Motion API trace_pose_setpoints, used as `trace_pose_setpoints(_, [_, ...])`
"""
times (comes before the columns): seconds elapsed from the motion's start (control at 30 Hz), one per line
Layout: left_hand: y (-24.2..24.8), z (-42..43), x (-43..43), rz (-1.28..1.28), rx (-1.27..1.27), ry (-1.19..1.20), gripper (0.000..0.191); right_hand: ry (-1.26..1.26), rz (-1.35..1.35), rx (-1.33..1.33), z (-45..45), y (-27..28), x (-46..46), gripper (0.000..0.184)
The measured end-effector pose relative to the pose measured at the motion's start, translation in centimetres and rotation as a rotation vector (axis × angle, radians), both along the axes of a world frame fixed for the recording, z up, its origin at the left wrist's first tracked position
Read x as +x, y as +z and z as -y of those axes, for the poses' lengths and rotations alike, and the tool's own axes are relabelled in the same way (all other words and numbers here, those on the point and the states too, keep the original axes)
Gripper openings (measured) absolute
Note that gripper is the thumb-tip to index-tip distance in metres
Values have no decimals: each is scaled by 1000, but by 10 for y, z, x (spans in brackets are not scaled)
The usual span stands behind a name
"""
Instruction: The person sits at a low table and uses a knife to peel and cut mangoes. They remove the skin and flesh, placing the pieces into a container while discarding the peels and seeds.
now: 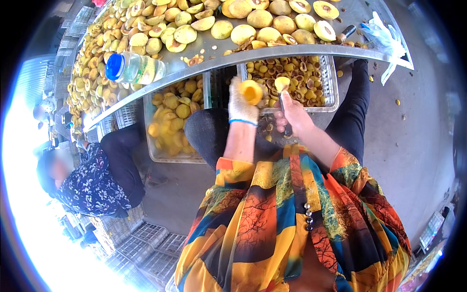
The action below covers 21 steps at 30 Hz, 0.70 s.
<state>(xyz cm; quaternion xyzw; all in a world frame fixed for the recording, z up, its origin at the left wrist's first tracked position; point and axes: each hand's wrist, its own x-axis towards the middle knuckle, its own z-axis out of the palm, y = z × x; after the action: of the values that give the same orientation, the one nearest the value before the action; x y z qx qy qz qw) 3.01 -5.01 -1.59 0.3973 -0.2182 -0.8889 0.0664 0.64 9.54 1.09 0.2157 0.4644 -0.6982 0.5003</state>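
Note:
My left hand (241,103), in a whitish knitted glove with a blue cuff edge, holds a hollowed yellow fruit half (251,92), perhaps peach. Its hollow faces up and right, and the hand is slightly blurred. My bare right hand (294,116) grips the dark handle of a pitting tool (287,130). At the tool's top end sits a yellow piece of fruit (282,84), which hides the metal head. Both hands are above the near edge of a white plastic crate (330,87) filled with scooped-out pits and flesh (301,82).
A metal table (204,60) carries heaped fruit halves (186,34), a blue-capped bottle (136,68), a dark-handled tool (348,32) and a plastic bag (386,40). Another crate (171,158) at left contains fruit halves. A co-worker (98,179) sits farther left, near stacked crates (140,237).

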Motion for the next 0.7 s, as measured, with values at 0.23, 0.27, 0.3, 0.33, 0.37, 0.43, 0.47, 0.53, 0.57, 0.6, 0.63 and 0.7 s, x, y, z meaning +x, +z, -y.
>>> trace_pose_setpoints(0.23, [105, 91, 58, 321, -921, 438, 53, 311, -180, 218, -3, -51, -13, 34])
trace_pose_setpoints(0.27, [98, 114, 68, 572, -1155, 184, 62, 309, -173, 233, -5, -54, -15, 33])
trace_pose_setpoints(0.3, [95, 137, 79, 859, -1420, -155, 67, 330, -167, 236, -3, -53, -14, 32])
trace_pose_setpoints(0.33, [94, 139, 78, 957, -1582, -276, 61, 343, -182, 263, -1, -54, -14, 29])
trace_pose_setpoints(0.37, [93, 141, 74, 1050, -1746, -402, 56, 345, -185, 244, 0, -54, -14, 30])
trace_pose_setpoints(0.43, [100, 137, 50, 966, -1861, -471, 63, 371, -185, 215, 0, -51, -10, 32])
trace_pose_setpoints(0.47, [95, 126, 30, 848, -1970, -347, 60, 399, -241, 245, 1, -51, -7, 34])
trace_pose_setpoints(0.53, [87, 112, -27, 539, -2111, -466, 45, 448, -330, 235, -3, -60, -5, 35])
trace_pose_setpoints(0.57, [93, 92, -56, 425, -2192, -577, 38, 470, -376, 232, -5, -66, -5, 36])
trace_pose_setpoints(0.6, [63, 105, -78, 91, -2847, -547, 35, 453, -412, 201, -6, -66, -2, 37])
trace_pose_setpoints(0.63, [69, 91, -101, 84, -2760, -790, 34, 451, -419, 184, -8, -64, -1, 37])
trace_pose_setpoints(0.7, [59, 77, -128, 262, -2227, -984, 35, 471, -444, 139, -8, -53, 2, 36])
